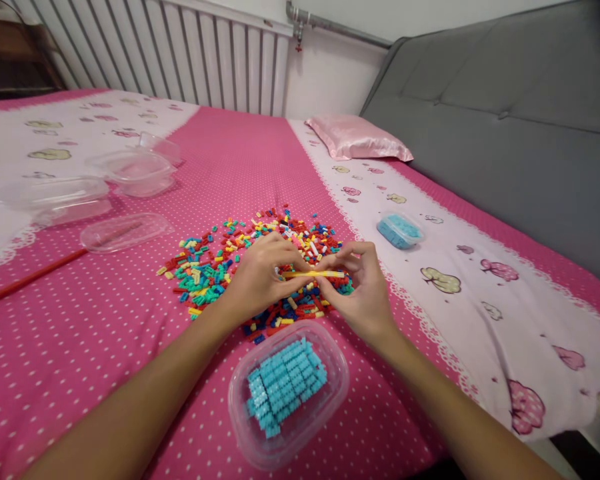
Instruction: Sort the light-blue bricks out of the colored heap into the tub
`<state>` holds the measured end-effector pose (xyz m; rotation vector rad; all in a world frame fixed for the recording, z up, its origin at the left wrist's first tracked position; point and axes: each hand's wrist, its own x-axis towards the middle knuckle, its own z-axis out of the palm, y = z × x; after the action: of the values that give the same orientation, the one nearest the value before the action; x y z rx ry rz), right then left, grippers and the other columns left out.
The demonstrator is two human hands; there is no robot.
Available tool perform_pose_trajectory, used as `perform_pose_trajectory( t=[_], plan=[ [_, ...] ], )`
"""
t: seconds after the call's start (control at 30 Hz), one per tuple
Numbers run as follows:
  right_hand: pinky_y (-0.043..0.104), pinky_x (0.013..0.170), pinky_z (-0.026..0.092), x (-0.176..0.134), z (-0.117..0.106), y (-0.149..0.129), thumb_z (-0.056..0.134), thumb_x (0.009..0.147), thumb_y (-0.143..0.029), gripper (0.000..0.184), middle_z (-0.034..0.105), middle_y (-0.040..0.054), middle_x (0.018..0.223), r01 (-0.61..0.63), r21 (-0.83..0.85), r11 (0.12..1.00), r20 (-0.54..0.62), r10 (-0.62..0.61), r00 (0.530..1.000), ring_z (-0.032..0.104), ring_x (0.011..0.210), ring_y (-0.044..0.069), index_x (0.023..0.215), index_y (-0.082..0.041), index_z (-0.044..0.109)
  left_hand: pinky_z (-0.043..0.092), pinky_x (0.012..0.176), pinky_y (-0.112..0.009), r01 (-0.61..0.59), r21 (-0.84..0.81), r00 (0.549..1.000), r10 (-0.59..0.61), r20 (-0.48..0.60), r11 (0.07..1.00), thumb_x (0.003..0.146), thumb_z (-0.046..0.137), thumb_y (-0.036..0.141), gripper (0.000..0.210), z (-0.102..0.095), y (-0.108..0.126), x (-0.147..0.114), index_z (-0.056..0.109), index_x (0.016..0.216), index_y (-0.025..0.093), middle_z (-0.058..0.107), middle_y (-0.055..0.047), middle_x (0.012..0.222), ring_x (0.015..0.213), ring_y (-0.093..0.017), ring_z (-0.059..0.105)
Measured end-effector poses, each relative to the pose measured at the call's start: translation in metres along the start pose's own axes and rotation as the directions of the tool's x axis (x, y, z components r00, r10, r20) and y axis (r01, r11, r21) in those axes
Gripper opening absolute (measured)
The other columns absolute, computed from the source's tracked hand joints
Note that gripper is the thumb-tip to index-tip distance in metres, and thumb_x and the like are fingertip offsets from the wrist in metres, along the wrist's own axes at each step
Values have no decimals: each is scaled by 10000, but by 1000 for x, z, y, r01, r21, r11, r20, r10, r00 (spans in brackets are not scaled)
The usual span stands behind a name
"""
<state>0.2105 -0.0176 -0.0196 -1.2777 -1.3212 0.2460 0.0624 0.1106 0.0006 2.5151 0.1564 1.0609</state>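
Two hands pinch a thin strip of yellow bricks above a heap of loose pieces on a pink bed.

Nearest, a clear plastic tub (336, 393) holds stacked light-blue bricks (286, 385). Just beyond it the left hand (260, 277) and right hand (360, 287) have fingers closed on either end of the slim yellow brick strip (313, 274), held level over the multicoloured brick pile (215, 263). Far right, a small clear tub of blue bricks (400, 231); far left, several empty clear tubs (135, 172) and a lid (125, 231).

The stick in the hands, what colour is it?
Yellow. The stick is pinched between the left hand and right hand, seen in the head view.
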Motion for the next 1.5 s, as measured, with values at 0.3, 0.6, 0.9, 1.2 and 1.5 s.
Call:
perform_pose_trajectory(
  t=[0.3,0.6,0.9,1.2,1.5],
  plan=[
    [385,873,580,-1,0,2,703,858,-213,330,695,-5,970,11,-18,1000,-20,-11,1000,706,930,168,1072,-279,461,411,768,-306,-37,42,999,37,10,998,882,704,364,169,-1,-2,-1,730,825,206,718,2,793,801,-148,559],
    [381,871,573,-1,-1,1,689,879,-191,345,696,-20,949,42,-33,999,-13,-43,999,707,918,166,1107,-296,452,443,747,-288,0,-56,1000,0,7,998,860,729,351,179,-4,3,2,713,778,193,724,7,763,766,-132,592],
    [360,865,573,0,-4,2,697,879,-186,384,687,-23,978,80,-31,996,22,-80,997,702,940,159,1154,-306,458,441,738,-278,-38,-23,999,38,1,999,865,721,305,143,-3,2,2,706,783,189,711,11,760,760,-127,588],
    [330,798,534,4,-9,0,674,873,-136,385,660,-36,915,85,-106,991,-14,-87,996,665,864,137,1172,-301,497,419,756,-303,-10,75,1000,8,29,997,891,676,346,176,-6,-1,2,694,813,190,703,-4,811,803,-149,602],
    [355,847,531,2,-9,0,688,849,-138,453,679,-26,968,76,-81,994,34,-73,997,673,911,152,1213,-300,473,416,824,-323,-21,77,999,18,36,997,894,675,318,114,-2,1,0,706,889,208,740,11,873,855,-154,639]
  ],
)
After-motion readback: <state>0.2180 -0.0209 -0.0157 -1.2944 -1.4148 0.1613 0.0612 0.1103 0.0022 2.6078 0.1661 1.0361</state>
